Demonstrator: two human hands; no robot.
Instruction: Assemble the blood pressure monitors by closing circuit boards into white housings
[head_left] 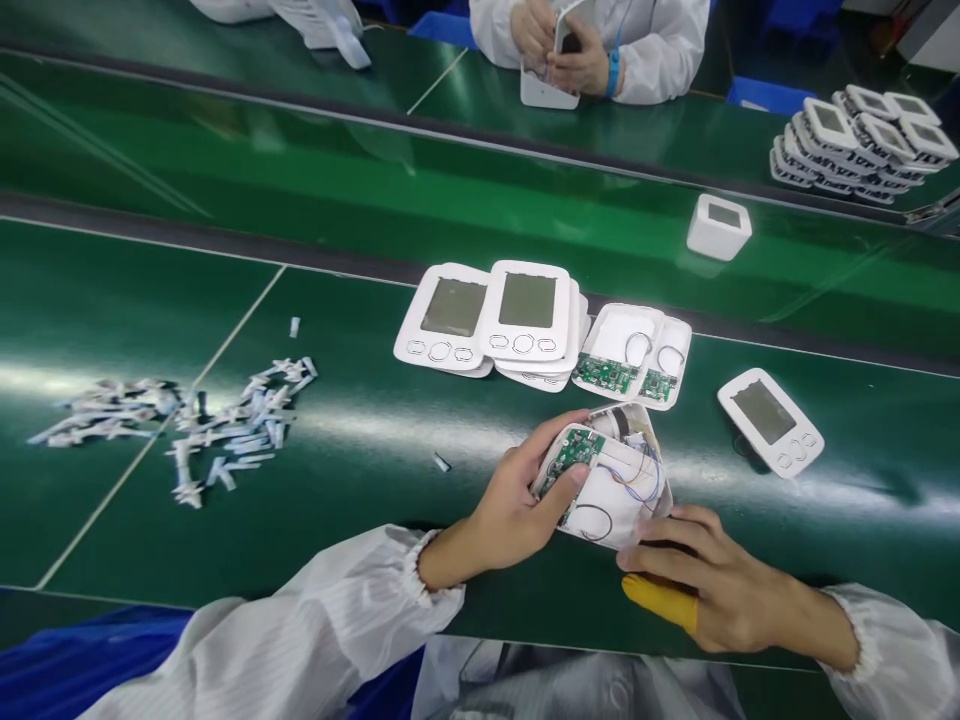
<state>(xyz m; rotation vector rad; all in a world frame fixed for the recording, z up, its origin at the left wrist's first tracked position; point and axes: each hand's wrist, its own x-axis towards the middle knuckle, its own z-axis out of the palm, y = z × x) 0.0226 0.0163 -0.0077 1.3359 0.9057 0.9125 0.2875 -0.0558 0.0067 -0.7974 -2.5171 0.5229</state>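
Note:
My left hand grips an opened white device shell, thumb pressed on its green circuit board. Red and blue wires run across the shell's inside. My right hand, with a yellow finger cot on one finger, supports the shell's near right corner from below, fingers curled under it. Just beyond lie stacked white front covers with grey screens and two open shells with boards.
A single front cover lies to the right. Several small white plastic pieces are scattered at left. On the far belt stands a white box-shaped unit; stacked units sit far right. A co-worker's hands hold a device across the line.

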